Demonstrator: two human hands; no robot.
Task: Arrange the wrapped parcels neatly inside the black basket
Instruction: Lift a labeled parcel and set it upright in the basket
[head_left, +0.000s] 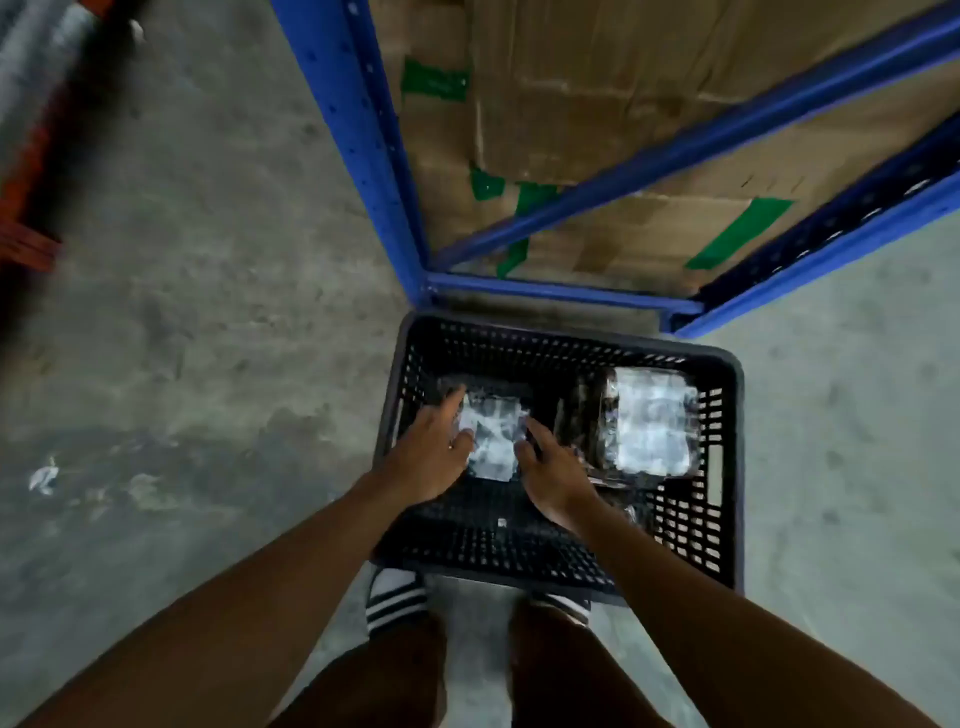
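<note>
The black basket (730, 467) stands on the concrete floor just ahead of my feet. Inside it, on the left, lies a small parcel (493, 431) in shiny clear wrap. My left hand (431, 457) grips its left edge and my right hand (550, 467) grips its right edge. A larger wrapped parcel (649, 421) lies flat against the basket's right wall, apart from both hands. The near half of the basket floor shows bare mesh.
A blue metal rack (363, 130) with taped cardboard boxes (597, 104) stands right behind the basket. Grey concrete floor (182, 338) spreads to the left and right. An orange rack foot (26, 244) sits at the far left. My striped sandals touch the basket's near wall.
</note>
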